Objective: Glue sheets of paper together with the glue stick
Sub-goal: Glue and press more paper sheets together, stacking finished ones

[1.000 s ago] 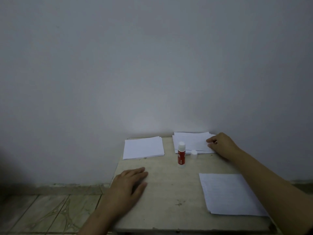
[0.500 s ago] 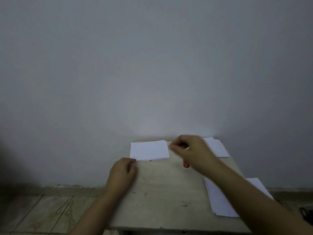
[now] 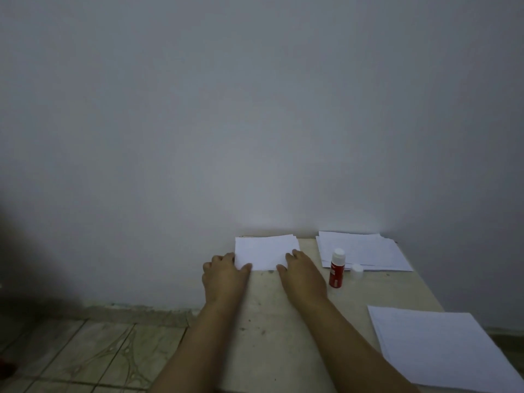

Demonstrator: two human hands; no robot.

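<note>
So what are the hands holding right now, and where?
Both are on the far-left paper stack: left hand at its near-left corner, right hand at its near-right corner. Real grip cannot be told.
</note>
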